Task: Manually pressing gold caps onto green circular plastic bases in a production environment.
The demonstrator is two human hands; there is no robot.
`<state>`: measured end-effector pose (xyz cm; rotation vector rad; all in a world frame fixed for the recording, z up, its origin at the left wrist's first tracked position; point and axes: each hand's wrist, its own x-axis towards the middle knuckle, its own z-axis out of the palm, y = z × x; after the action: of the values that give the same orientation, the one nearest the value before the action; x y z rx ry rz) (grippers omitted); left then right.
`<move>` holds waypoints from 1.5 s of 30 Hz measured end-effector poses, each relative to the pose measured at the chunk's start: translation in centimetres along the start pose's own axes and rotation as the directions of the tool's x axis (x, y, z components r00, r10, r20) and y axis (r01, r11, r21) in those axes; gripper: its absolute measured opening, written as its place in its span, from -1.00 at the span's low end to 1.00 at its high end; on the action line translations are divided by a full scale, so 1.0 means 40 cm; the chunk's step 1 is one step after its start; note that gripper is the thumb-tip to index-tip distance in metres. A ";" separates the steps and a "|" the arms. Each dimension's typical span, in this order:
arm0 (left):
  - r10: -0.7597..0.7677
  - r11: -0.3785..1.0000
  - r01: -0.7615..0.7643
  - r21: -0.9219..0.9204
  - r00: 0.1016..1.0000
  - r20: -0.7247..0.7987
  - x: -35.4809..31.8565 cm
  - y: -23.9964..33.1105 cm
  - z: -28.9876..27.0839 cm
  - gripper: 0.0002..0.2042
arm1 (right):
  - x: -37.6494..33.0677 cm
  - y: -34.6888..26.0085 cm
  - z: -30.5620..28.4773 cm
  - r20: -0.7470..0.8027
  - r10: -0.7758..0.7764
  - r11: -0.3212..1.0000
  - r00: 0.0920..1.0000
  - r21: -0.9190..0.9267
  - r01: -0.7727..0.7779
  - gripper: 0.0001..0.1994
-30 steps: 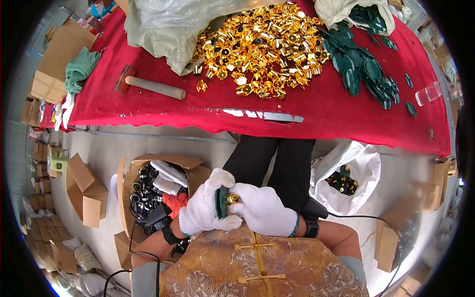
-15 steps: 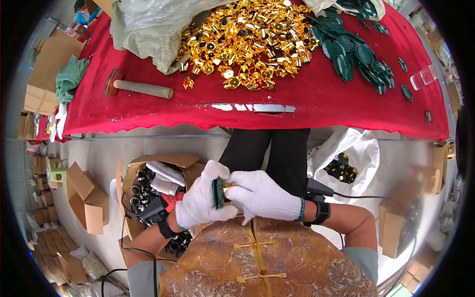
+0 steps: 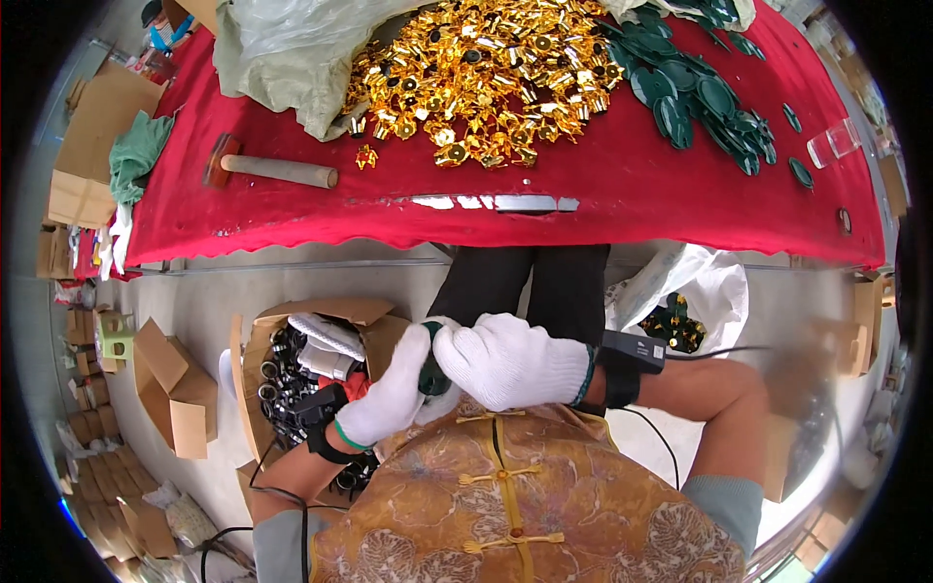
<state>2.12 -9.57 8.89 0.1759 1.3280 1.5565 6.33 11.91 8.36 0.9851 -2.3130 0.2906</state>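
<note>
Above my lap, my white-gloved left hand (image 3: 381, 400) grips a round dark green disc (image 3: 433, 375) between thumb and fingers, its face turned to the right. My right hand (image 3: 510, 361), gloved as well, is closed with its fingertips curled against that face. A small gold-coloured piece showed between those fingertips half a second ago; they cover it now. On the red-covered table in front lies a heap of shiny gold-coloured fittings (image 3: 486, 83). To its right is a pile of similar green discs (image 3: 702, 95).
A mallet (image 3: 277, 169) lies at the table's left. An open carton (image 3: 255, 389) of dark, ring-like parts stands left of my lap, a white sack (image 3: 724, 291) with green-and-gold pieces to the right. A clear glass (image 3: 833, 144) sits at the table's right. Cables trail from both wrists.
My right hand has turned and moved left and up over the disc, hiding the gold-coloured piece. The disc has tilted, showing more of its face. My right forearm is raised slightly.
</note>
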 end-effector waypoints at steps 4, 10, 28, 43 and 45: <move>-0.238 0.894 0.275 -0.353 0.960 0.146 0.000 -0.002 -0.008 -0.32 | -0.012 -0.002 0.002 0.075 -0.001 0.992 0.997 0.125 -0.008 -0.54; 0.064 0.994 -0.077 -0.077 0.985 -0.159 0.004 -0.059 0.004 -0.51 | 0.000 -0.054 0.019 0.335 0.293 0.856 0.896 0.325 -0.402 -0.77; -0.065 0.991 0.043 -0.126 0.981 -0.181 0.049 0.035 -0.003 -0.44 | 0.011 -0.029 -0.007 0.318 0.522 0.733 0.791 0.307 -0.607 -0.60; -0.199 0.961 0.194 -0.199 0.980 -0.006 0.005 0.030 0.006 -0.26 | 0.025 -0.065 0.009 0.297 0.383 0.852 0.875 0.253 -0.459 -0.62; -0.206 0.954 0.209 -0.217 0.978 0.034 -0.003 0.008 0.008 -0.31 | 0.004 -0.094 0.018 0.318 0.457 0.804 0.831 0.251 -0.539 -0.60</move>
<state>2.21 -9.42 9.32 -0.0911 1.1172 1.5060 8.62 8.89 7.75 0.5457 -2.7947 0.8437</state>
